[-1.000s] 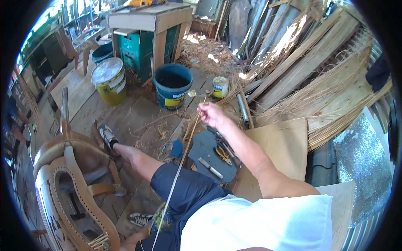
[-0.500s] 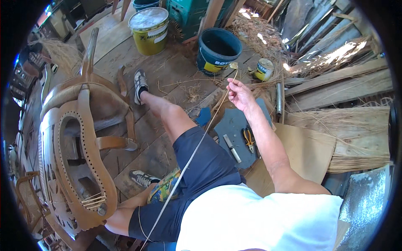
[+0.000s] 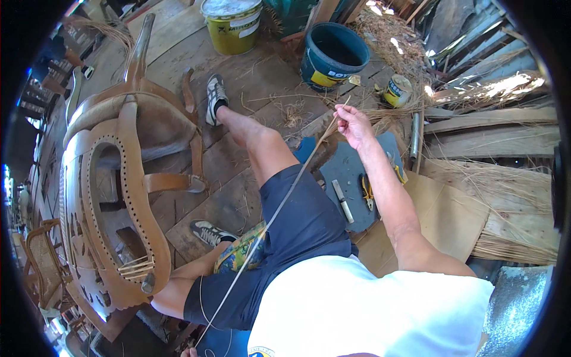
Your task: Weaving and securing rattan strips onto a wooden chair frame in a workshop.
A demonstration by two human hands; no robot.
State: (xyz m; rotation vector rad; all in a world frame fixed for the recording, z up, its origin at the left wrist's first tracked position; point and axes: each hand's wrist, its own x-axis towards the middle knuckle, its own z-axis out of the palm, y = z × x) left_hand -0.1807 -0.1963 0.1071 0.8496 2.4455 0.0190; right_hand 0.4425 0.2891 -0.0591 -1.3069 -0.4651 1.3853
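Observation:
My right hand (image 3: pixel 354 127), arm stretched out, pinches a long thin cane strand (image 3: pixel 279 208) near its upper end. The strand runs straight and slanting across my dark shorts toward the lower edge. There only the fingertips of my left hand (image 3: pixel 190 353) show, closed at the strand's lower part; the rest of that hand is out of the picture. A carved wooden chair frame (image 3: pixel 134 196) lies tipped at my left, with a row of small holes around its oval back opening. Several short strands (image 3: pixel 135 268) cross the opening's near end, beside a dark peg (image 3: pixel 148 282).
On a grey mat (image 3: pixel 351 172) lie a pale-handled knife (image 3: pixel 343 202) and pliers (image 3: pixel 367 191). Beyond stand a dark bucket (image 3: pixel 333 59), a small tin (image 3: pixel 397 91) and a yellow-green lidded pail (image 3: pixel 234 33). Cane bundles (image 3: pixel 511 184) rest on boards at right.
The view has shifted, so the chair and floor things sit farther right. My right hand has come a little lower, still holding the strand. Fingertips of my left hand have appeared at the lower edge.

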